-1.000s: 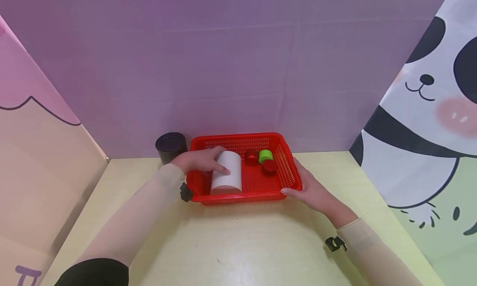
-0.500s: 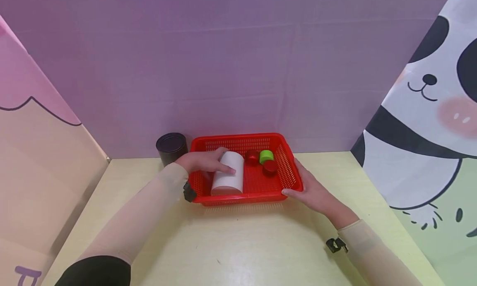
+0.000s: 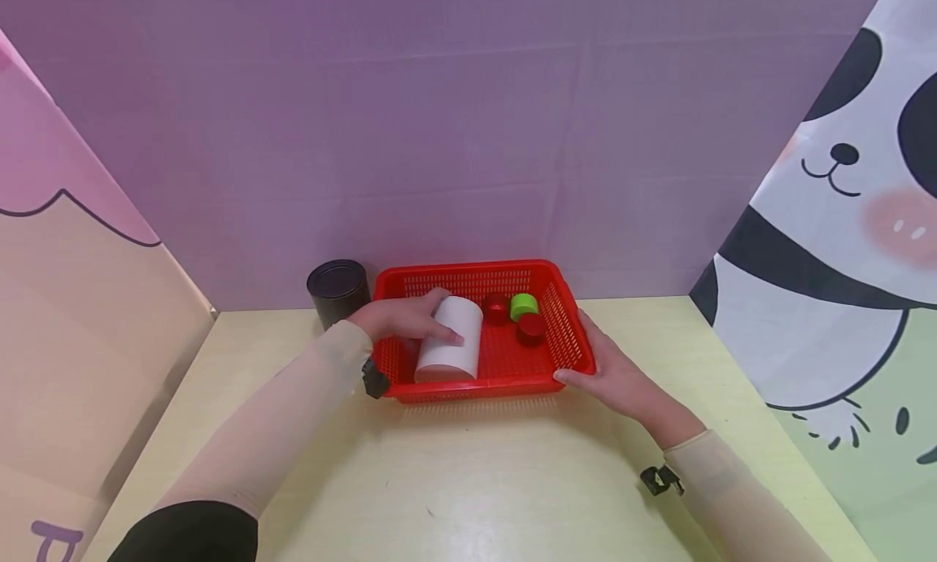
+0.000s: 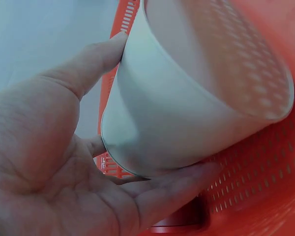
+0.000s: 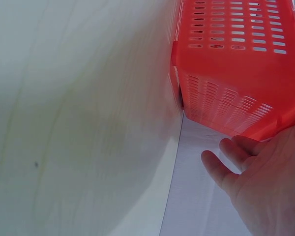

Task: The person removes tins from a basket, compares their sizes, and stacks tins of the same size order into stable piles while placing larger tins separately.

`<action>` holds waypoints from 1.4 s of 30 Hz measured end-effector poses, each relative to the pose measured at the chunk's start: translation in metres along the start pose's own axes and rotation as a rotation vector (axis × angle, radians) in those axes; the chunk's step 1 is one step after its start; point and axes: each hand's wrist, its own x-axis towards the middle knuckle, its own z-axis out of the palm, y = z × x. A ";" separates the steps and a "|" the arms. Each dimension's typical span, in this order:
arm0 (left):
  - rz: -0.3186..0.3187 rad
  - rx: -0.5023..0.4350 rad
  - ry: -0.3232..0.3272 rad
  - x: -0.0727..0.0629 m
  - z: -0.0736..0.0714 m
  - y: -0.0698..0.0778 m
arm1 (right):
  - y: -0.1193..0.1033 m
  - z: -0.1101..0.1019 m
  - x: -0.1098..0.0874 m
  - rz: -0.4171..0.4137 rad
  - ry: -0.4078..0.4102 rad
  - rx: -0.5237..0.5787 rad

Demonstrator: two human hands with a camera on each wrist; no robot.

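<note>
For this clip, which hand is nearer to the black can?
Left. The left hand holds the white cylinder just right of the black can; the right hand is farther away, at the red basket's opposite end.

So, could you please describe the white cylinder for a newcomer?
Find the red basket at the back of the table. In its left half, the left hand holds the white cylinder, far bigger than the green piece and two red pieces inside.

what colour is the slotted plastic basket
The rectangular slotted plastic basket is red, clearest in the head view.
</note>
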 end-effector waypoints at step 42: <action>0.172 0.038 0.110 -0.011 0.003 0.008 | 0.002 0.001 0.001 0.017 0.005 -0.003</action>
